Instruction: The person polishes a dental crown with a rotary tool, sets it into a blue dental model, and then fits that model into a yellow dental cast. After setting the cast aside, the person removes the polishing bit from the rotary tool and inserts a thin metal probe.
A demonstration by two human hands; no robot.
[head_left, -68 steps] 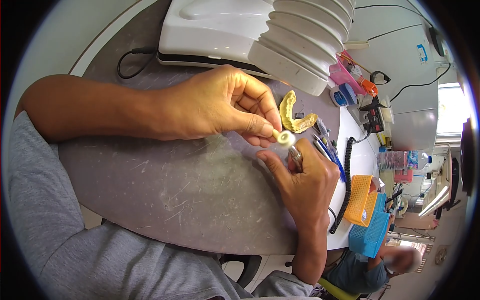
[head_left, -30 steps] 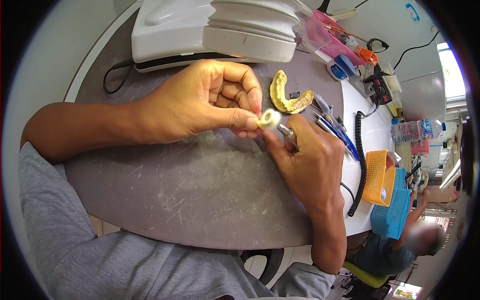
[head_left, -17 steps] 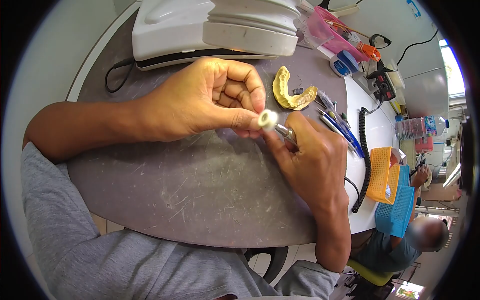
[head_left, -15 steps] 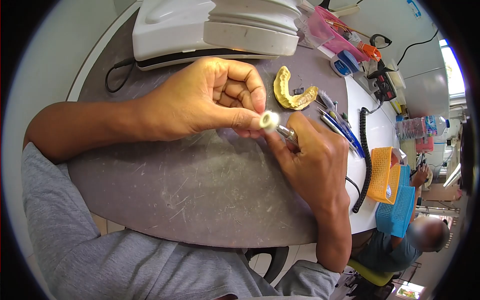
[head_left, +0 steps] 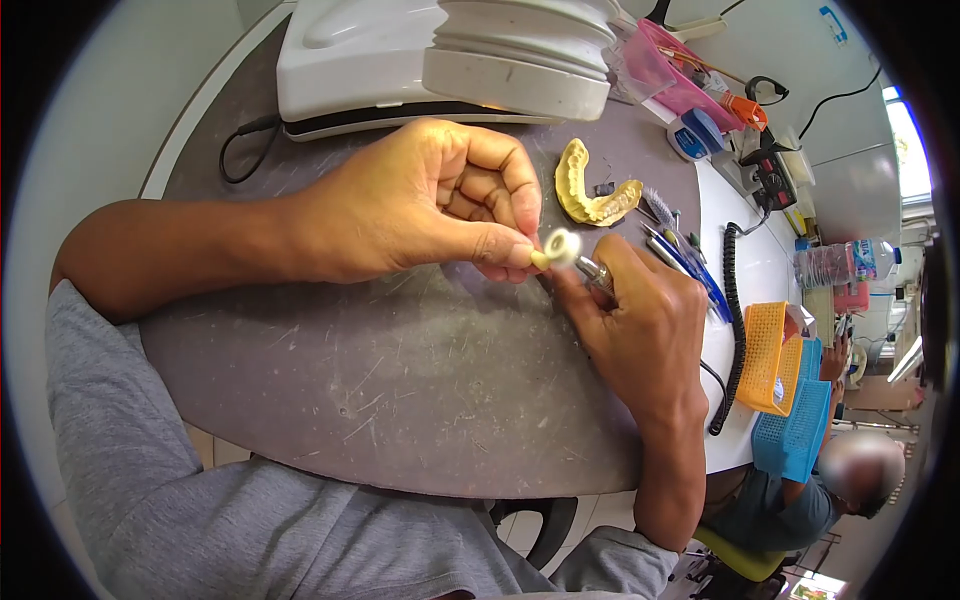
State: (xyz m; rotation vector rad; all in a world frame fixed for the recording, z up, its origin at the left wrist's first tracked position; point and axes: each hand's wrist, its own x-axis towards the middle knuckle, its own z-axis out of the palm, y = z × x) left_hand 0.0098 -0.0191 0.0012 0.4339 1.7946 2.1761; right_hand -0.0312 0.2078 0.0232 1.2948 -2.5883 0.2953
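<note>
My left hand (head_left: 430,205) pinches a small yellowish, tooth-like piece (head_left: 540,260) between thumb and index finger, the other fingers curled behind. Closed round a metal rotary handpiece (head_left: 595,272) is my right hand (head_left: 650,320), which hides most of the tool's body. At its tip, a round whitish polishing wheel (head_left: 562,247) looks blurred and sits right beside the yellowish piece. Just beyond my hands lies a yellow horseshoe-shaped dental cast (head_left: 572,190) on the dark work surface (head_left: 400,370).
A white machine (head_left: 350,60) with a ribbed hood (head_left: 520,65) stands at the back. To the right are pens and slim tools (head_left: 690,265), a coiled black cord (head_left: 728,330), orange (head_left: 768,355) and blue (head_left: 790,430) baskets, and a pink bin (head_left: 680,75). Another person (head_left: 770,510) sits far right.
The wheel has shifted slightly right, away from my left fingertips, and the yellowish piece now shows between them. The whole view has moved a little.
</note>
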